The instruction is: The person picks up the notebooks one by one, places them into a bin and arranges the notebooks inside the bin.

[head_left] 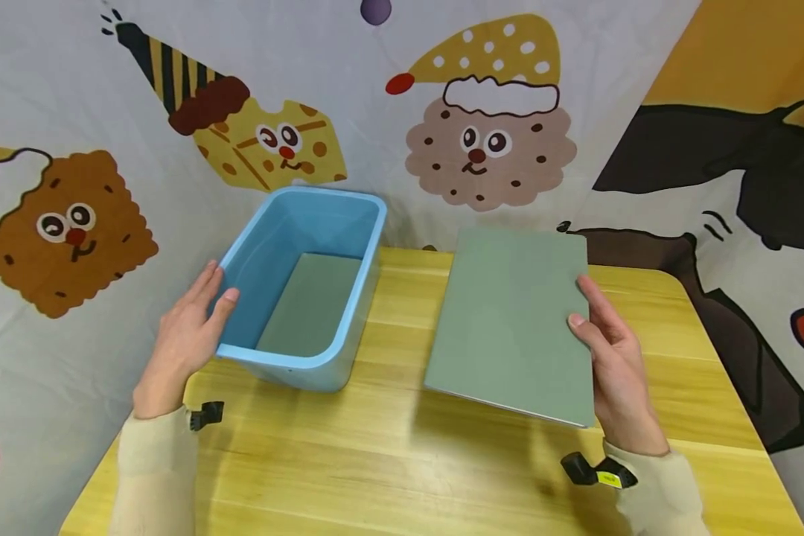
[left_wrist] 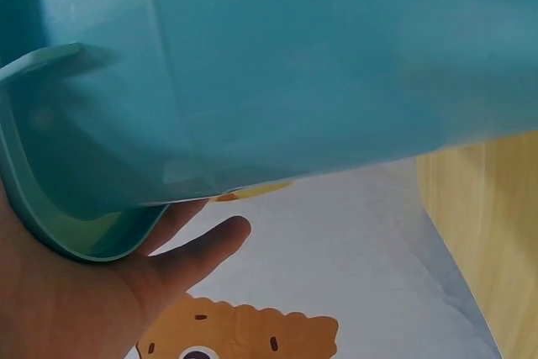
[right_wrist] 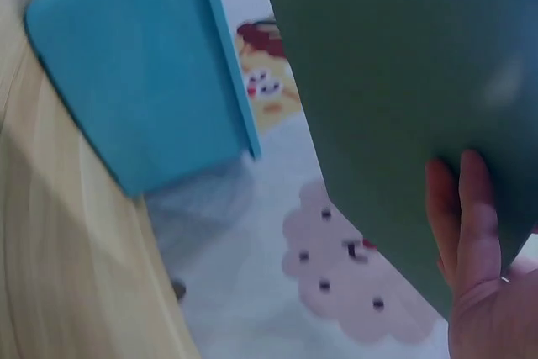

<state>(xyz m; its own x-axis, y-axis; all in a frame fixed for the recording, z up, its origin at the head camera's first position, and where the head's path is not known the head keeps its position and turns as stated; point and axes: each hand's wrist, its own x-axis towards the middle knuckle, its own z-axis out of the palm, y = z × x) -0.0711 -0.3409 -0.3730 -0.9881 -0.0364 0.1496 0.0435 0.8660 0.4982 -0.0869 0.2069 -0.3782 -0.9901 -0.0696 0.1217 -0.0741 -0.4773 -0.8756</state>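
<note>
A light blue plastic bin stands on the table at the left of the head view. My left hand rests against its left rim near the front corner, fingers fairly straight and thumb over the edge. A flat grey-green rectangle, like a notebook cover, lies at the bottom of the bin. My right hand holds a thin grey-green notebook by its right edge, thumb on top and fingers beneath. The notebook is tilted above the table, right of the bin. Its underside shows fingers in the right wrist view.
The wooden table spreads under both hands. Behind it hangs a white cloth printed with cartoon biscuits and cheese, close to the bin's back. Small black devices sit at both wrists.
</note>
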